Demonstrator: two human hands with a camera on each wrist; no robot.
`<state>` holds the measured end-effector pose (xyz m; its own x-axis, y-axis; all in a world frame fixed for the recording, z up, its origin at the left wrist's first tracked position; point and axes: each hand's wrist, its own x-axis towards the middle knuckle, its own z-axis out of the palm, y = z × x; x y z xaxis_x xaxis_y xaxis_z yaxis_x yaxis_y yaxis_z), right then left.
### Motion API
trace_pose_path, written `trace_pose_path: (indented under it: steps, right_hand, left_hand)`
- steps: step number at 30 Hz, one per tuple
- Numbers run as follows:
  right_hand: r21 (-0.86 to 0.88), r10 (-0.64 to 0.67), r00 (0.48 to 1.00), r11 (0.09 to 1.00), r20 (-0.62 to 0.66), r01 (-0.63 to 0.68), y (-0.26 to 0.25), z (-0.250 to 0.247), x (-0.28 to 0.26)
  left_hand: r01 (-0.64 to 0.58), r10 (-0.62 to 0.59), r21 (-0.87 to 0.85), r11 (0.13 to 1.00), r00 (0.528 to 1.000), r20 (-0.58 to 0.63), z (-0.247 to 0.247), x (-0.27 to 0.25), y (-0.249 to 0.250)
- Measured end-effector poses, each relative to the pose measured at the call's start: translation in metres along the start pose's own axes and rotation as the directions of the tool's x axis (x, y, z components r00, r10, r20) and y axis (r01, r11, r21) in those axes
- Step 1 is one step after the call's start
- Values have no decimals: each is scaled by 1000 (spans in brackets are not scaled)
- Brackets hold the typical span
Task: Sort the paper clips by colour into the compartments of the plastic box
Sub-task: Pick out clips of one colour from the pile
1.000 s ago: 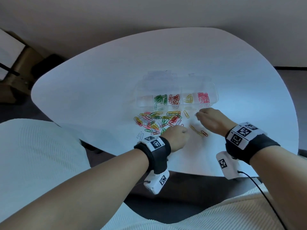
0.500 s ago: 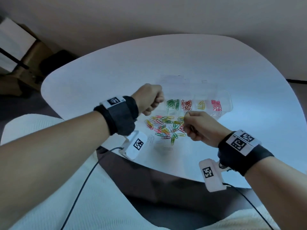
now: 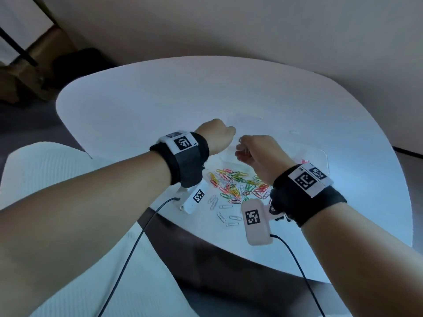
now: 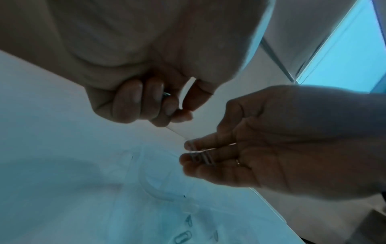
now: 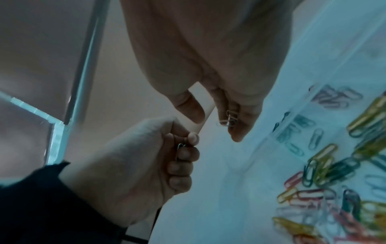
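Observation:
The clear plastic box (image 3: 321, 156) lies behind both hands, and red clips (image 3: 303, 161) show at its right end. A pile of coloured paper clips (image 3: 238, 184) lies in front of it, with several white clips (image 3: 225, 210) nearer me. My left hand (image 3: 229, 133) is a raised fist over the box's left part; in the left wrist view its curled fingers (image 4: 150, 99) grip a silver clip (image 4: 166, 94). My right hand (image 3: 242, 149) hovers just to its right, fingers bent round a few silver clips (image 5: 228, 118). The two hands are apart.
The rounded white table (image 3: 160, 106) has its front edge close to the white clips. Cables run from the wrist cameras across my lap. A brown box (image 3: 34, 56) and dark objects stand on the floor at the far left.
The left hand has lifted from the pile and now hangs over the box's left part. The right hand has risen from the table and moved left to beside it.

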<state>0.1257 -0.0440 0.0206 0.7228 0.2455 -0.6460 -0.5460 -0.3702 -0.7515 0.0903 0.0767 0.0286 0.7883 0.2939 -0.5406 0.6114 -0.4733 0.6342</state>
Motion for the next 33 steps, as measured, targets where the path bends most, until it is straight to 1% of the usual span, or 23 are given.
trace_pose_path:
  steps: [2,4,5,7,9,11,13,15,17,18,20,22,24,26,27,30,33]
  right_hand:
    - [101,68,995,992,71,-75,-1,2,2]
    - [127,125,985,982,117,-139,1,2,1]
    - [139,129,985,980,118,-145,1,1,0]
    - [175,97,990,978,99,-114,1,-1,-7]
    - [192,29,998,981,60,-40,6,-9,-15]
    - [187,-35,998,982,57,24,15,-21,-23]
    - [138,-41,998,990,47,35,27,-31,-32]
    - [79,-20,999,997,29,17,41,-39,-39]
    - [6,-24,999,1000,23,24,55,-44,-44]
    - [-78,-45,999,996,24,47,62,-46,-46]
    - [-299,-118,992,946,37,123,75,-49,-47]
    - [-504,-183,981,843,59,188,89,-48,-47]
    - [-654,-194,976,727,95,208,104,-44,-46]
    - [-733,-191,972,640,141,232,118,-38,-43]
    - [-753,-195,968,611,156,244,124,-34,-41]
    - [-781,-221,962,567,162,262,136,-26,-36]
    - [-816,-238,959,517,153,259,140,-22,-33]
  left_hand:
    - [-24,24,29,999,1000,4,-1,5,-2]
    - [-45,45,19,999,999,25,-2,10,-3]
    - [-63,63,-9,998,998,28,-2,12,-3]
    - [-122,123,-93,988,992,-4,-1,14,-2]
    - [-172,167,-126,977,985,-48,2,15,-2]
    - [-163,160,-127,978,986,-33,6,16,-4]
    - [-141,144,-58,988,988,54,12,16,-6]
    - [-133,123,62,989,981,147,17,15,-8]
    - [-174,143,170,970,973,179,22,10,-10]
    - [-220,184,224,949,968,169,23,7,-9]
    - [-324,295,319,891,946,137,22,-3,-7]
    - [-407,382,397,823,913,146,21,-13,-6]
    - [-445,408,477,758,894,184,23,-23,-8]
    - [-457,403,540,707,888,223,30,-28,-15]
    - [-463,393,563,685,885,250,33,-28,-21]
    - [-503,358,607,615,864,353,44,-26,-39]
    - [-545,277,661,515,836,473,56,-28,-51]
